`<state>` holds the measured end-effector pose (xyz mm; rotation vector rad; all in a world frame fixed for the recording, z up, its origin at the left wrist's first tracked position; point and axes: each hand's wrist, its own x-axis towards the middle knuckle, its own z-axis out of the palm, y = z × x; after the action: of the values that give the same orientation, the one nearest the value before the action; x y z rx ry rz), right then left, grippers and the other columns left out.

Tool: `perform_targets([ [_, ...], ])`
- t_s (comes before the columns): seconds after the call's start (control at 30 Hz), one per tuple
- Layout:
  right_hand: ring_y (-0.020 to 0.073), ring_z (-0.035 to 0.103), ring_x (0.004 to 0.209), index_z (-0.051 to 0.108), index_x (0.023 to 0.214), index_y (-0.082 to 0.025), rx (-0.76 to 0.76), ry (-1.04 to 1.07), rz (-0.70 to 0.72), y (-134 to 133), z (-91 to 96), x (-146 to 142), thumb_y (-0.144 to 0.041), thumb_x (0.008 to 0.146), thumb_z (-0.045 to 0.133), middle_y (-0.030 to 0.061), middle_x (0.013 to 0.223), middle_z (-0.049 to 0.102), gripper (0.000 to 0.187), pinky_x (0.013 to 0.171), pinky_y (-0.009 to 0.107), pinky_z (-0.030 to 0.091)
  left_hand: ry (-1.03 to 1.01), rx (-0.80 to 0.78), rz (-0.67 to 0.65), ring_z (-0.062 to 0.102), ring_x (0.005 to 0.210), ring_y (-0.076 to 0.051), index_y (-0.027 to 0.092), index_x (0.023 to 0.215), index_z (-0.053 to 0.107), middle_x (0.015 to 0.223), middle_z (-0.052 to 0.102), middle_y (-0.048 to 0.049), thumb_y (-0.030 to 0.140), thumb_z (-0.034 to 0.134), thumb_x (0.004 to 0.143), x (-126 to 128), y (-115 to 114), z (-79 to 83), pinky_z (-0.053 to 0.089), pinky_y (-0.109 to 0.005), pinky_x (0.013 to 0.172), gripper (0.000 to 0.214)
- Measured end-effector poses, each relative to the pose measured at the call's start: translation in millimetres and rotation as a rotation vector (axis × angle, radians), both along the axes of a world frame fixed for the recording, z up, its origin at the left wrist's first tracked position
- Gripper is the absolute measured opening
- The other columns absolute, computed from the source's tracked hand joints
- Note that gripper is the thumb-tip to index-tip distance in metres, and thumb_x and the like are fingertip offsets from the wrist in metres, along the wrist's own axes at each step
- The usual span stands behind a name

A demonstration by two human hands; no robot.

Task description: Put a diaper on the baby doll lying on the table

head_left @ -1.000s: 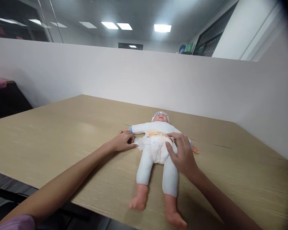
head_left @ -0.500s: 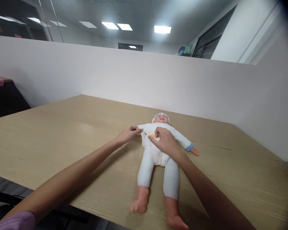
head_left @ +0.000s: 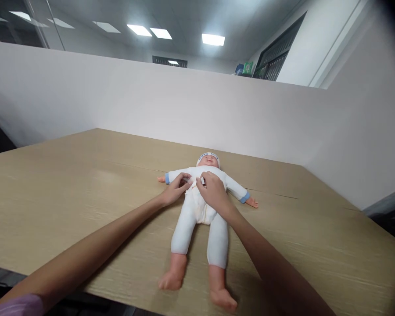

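Observation:
A baby doll (head_left: pixel 180 235) in a white suit with blue cuffs and a white headband lies on its back, feet toward me. A white diaper (head_left: pixel 202 211) is wrapped around its hips over the suit. My left hand (head_left: pixel 177 188) is closed in a pinch at the diaper's upper left edge, over the doll's belly. Close beside it, my right hand (head_left: pixel 213 189) pinches with thumb and forefinger at the diaper's front waist, where a small white bit shows. The fingertips partly hide what they hold.
The doll rests on a wide wooden table (head_left: pixel 85 184) with thin seams across its top. A white partition wall (head_left: pixel 151 101) stands behind it. A dark object (head_left: pixel 391 219) is past the right edge.
My view has shifted, so the doll appears farther left. My two hands have come closer together over its belly. The doll's arm on the left now shows past my left hand.

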<state>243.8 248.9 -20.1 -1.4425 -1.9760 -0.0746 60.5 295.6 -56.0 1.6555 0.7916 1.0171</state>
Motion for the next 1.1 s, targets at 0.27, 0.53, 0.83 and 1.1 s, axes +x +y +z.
perform_targets([
  [0.27, 0.0173, 0.054, 0.074, 0.047, 0.089, -0.025, 0.006, 0.408, 0.068, -5.0, 7.4, 13.3, -0.019, 0.090, 0.049, -0.0010, 0.083, 0.056, 0.006, 0.072, 0.030, 0.043, 0.014, 0.101, 0.240, 0.059, 0.082, -0.018, 0.020, 0.102, 0.061, 0.092, 0.064, -0.0022, 0.041, 0.068, 0.089, -2.7, -6.7, 1.6, 0.047, -0.030, 0.075, 0.026],
  [0.53, 0.0143, 0.062, 0.075, 0.057, 0.104, -0.025, -0.228, 0.353, 0.263, -123.0, 9.3, 21.9, -0.027, 0.098, 0.058, 0.0013, 0.095, 0.066, 0.007, 0.075, 0.029, 0.051, 0.303, 0.529, -0.079, 0.062, 0.085, -0.016, 0.024, 0.105, 0.069, 0.093, 0.072, 0.0003, 0.028, 0.051, 0.104, -27.6, -112.5, 46.4, 0.042, -0.034, 0.086, 0.019],
  [0.83, 0.0155, 0.058, 0.065, 0.065, 0.108, -0.023, -0.448, 0.270, 0.077, -141.3, -20.8, 49.7, -0.039, 0.104, 0.051, -0.0033, 0.071, 0.062, 0.021, 0.064, 0.028, 0.043, 0.659, 0.512, -0.055, 0.060, 0.083, -0.021, 0.023, 0.104, 0.069, 0.084, 0.071, -0.0020, 0.044, 0.061, 0.098, -31.2, -119.3, 21.0, 0.039, -0.034, 0.081, 0.023],
  [1.1, 0.0178, 0.057, 0.069, 0.061, 0.087, -0.022, -0.230, -0.043, -0.046, -138.6, -29.2, 25.6, -0.031, 0.102, 0.056, 0.0008, 0.078, 0.064, 0.018, 0.065, 0.032, 0.036, 0.892, 0.508, 0.052, 0.054, 0.065, -0.022, 0.026, 0.101, 0.069, 0.065, 0.060, -0.0003, 0.054, 0.055, 0.101, -4.9, -115.5, 32.8, 0.028, -0.031, 0.061, 0.032],
])
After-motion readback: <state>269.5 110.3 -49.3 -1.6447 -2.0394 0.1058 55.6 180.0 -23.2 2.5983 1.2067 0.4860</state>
